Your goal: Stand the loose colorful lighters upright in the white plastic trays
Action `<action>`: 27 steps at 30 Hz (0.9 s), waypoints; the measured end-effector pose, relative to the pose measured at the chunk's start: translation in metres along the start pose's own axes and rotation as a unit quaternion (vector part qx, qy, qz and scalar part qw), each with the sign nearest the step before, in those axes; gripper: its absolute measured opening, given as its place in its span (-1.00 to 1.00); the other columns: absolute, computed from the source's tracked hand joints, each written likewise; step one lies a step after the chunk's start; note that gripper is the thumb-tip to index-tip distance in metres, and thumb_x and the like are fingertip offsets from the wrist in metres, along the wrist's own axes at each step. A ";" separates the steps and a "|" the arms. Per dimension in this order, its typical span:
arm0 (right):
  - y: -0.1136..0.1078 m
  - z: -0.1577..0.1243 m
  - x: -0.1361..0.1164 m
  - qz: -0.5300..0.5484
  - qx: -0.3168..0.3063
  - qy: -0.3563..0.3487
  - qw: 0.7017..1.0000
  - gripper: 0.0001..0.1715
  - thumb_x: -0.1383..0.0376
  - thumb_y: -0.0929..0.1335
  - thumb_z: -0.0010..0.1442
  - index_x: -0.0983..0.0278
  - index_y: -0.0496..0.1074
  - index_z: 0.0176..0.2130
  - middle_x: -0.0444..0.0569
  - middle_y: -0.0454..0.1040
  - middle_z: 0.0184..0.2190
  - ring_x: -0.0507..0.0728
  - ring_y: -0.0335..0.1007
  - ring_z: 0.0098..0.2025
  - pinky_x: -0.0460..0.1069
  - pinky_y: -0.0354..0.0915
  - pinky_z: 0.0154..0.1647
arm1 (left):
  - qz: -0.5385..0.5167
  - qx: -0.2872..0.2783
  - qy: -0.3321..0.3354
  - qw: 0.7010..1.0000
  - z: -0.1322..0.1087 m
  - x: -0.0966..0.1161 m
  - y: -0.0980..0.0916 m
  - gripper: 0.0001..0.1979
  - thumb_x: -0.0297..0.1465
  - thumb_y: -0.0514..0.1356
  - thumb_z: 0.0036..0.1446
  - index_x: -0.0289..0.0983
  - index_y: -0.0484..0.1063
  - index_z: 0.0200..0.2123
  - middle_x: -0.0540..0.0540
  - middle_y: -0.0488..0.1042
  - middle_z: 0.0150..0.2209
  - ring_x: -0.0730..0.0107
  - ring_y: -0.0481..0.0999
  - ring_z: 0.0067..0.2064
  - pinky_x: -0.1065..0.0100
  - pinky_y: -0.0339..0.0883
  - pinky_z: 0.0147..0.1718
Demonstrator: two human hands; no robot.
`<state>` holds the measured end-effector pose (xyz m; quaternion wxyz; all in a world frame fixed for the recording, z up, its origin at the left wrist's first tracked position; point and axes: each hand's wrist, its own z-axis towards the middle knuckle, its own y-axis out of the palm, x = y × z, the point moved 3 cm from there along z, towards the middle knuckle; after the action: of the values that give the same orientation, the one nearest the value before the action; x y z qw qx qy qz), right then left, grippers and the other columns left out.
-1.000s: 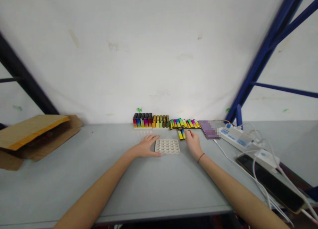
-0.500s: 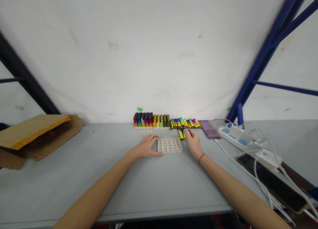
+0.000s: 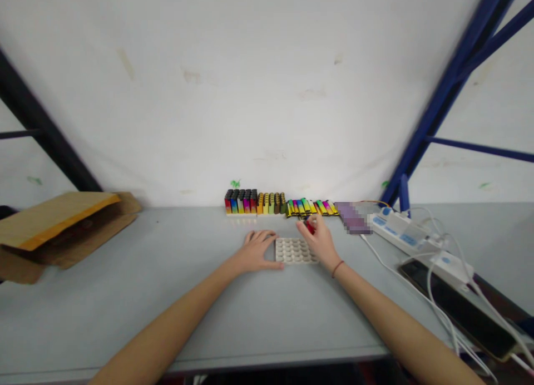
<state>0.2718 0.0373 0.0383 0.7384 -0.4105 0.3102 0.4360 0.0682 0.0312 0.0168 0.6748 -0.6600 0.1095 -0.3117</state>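
Observation:
A pale tray with rows of round hollows lies flat on the table in front of me. My left hand spans its left end, thumb at the near corner and fingertips at the far one. My right hand is closed around a red lighter, above the tray's right far corner and partly hiding it. Just behind that hand lies a row of multicoloured lighters on their sides. To their left, lighters with black tops stand upright in rows, beside a block of yellow and brown ones.
An open brown paper packet lies on the left of the table. On the right are a partly blurred purple object, a white power strip with trailing cables, and a dark phone. A blue metal frame rises there.
My left hand and the tray have shifted together to the right and slightly nearer. My right hand has moved a little left with the red lighter, over the tray's corner.

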 end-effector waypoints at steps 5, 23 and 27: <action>0.012 -0.006 -0.010 0.009 -0.074 -0.069 0.995 -0.74 0.12 0.25 0.26 0.26 0.22 -0.18 -0.06 0.38 -0.34 0.09 0.33 -0.33 -0.03 0.24 -0.28 | 0.000 0.014 0.003 1.000 0.000 -0.001 0.002 -0.19 0.13 0.29 -0.08 -0.16 0.27 0.15 -0.25 0.25 0.21 -0.08 0.20 0.23 -0.14 -0.14 0.22; 0.027 -0.014 -0.013 -0.014 -0.163 -0.124 0.979 -0.75 0.21 0.26 0.27 0.28 0.39 -0.12 0.04 0.52 -0.25 0.13 0.47 -0.23 0.03 0.36 -0.14 | -0.013 0.020 0.044 0.999 0.000 0.002 0.006 -0.11 0.18 0.29 -0.12 -0.18 0.26 0.18 -0.25 0.26 0.19 -0.14 0.20 0.22 -0.19 -0.17 0.23; 0.029 -0.014 -0.013 -0.044 -0.190 -0.105 0.975 -0.69 0.25 0.26 0.27 0.26 0.34 0.00 0.02 0.54 -0.25 0.14 0.50 -0.23 0.02 0.36 -0.17 | -0.011 0.016 0.042 0.999 0.000 0.003 0.006 -0.11 0.17 0.29 -0.11 -0.20 0.24 0.19 -0.28 0.25 0.20 -0.12 0.18 0.24 -0.21 -0.20 0.24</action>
<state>0.2387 0.0286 0.0325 0.6941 -0.5082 0.1241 0.4946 0.0721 0.0294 0.0113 0.6762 -0.6367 0.1255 -0.3487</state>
